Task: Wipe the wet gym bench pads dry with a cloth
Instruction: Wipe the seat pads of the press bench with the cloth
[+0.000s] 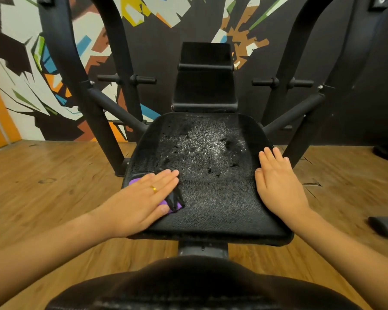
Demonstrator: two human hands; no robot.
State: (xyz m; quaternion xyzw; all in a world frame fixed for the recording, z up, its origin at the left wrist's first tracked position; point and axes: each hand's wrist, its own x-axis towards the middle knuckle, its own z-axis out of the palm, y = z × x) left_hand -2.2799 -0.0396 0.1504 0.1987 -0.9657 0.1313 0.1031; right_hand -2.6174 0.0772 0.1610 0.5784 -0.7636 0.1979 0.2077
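Observation:
A black seat pad (211,198) lies in front of me, its far half speckled with water droplets (202,148). Behind it rises a black back pad (205,90). My left hand (141,198) lies flat with straight fingers on a purple and black cloth (173,203), pressing it onto the pad's near left part. Only the cloth's edges show around the hand. My right hand (278,184) rests flat on the pad's right edge, fingers straight, holding nothing.
Black machine frame arms (99,121) flank the seat on both sides, with pegs (143,80) sticking out behind. A wooden floor (43,186) surrounds the machine. A painted wall stands behind. A dark object (385,227) lies on the floor at right.

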